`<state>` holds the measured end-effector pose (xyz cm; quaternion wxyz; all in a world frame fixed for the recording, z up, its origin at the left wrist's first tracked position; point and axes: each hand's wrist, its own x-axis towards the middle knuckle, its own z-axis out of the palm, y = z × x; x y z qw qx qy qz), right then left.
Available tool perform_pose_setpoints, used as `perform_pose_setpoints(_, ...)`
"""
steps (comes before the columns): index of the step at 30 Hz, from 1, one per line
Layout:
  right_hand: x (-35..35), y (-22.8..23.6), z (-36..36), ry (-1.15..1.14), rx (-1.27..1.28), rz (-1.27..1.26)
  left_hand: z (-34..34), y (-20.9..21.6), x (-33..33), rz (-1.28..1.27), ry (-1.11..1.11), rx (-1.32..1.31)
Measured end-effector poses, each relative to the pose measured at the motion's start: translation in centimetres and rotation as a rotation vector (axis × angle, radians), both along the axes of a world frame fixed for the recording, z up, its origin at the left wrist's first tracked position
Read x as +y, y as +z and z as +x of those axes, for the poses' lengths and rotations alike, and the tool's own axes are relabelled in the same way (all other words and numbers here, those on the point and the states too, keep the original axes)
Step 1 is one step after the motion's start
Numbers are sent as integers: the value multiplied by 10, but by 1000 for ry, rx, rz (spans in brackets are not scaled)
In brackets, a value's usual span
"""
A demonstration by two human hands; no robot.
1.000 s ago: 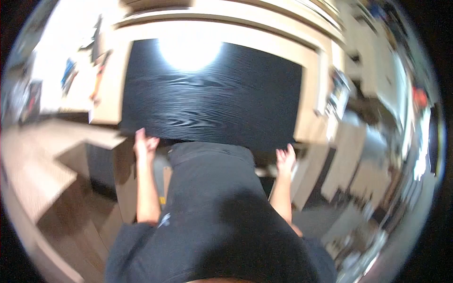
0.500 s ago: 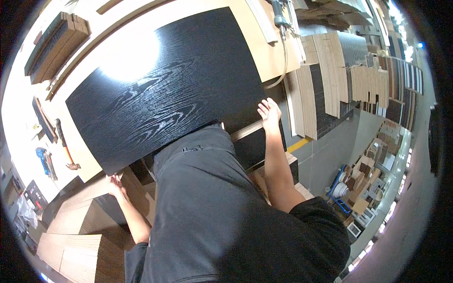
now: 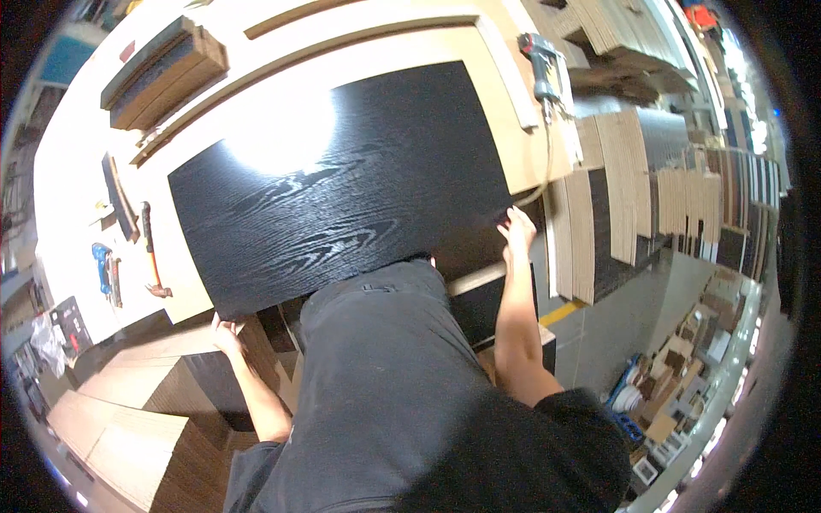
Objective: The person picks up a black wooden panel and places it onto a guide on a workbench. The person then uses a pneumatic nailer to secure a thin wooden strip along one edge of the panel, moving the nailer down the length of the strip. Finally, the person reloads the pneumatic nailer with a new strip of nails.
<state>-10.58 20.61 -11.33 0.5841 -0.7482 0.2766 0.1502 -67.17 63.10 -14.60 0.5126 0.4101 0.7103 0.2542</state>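
Observation:
A large black wood-grain panel (image 3: 385, 179) lies flat on the pale workbench in front of my body, with bright glare near its far left part. My left hand (image 3: 227, 335) is at its near left corner, fingers curled at the edge. At the near right corner, my right hand (image 3: 519, 232) pinches the panel, thumb and fingers closed on it. The fingertips of both hands are partly hidden at the panel's edges.
On the bench's left lie a hammer (image 3: 150, 252), a blue tool (image 3: 104, 272) and a dark strip (image 3: 120, 197). Stacked strips (image 3: 167, 81) sit far left, a power tool (image 3: 540, 73) far right. Board stacks stand at right (image 3: 620, 179) and lower left (image 3: 120, 427).
My right hand, open and off the panel before, has closed on its near right corner. My left hand stays at the left corner. The whole view has shifted.

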Motion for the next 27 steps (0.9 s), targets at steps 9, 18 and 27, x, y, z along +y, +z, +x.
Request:
perform_pose_setpoints(9, 8, 94, 20, 117, -391, -210, 8, 92, 16, 531, 74, 180)
perform_pose_setpoints(18, 44, 203, 71, 106, -891, -307, 28, 152, 122, 856, -5, 328)
perform_pose_setpoints(27, 66, 269, 99, -67, -972, 57, 194, 205, 189, 653, -178, 57)
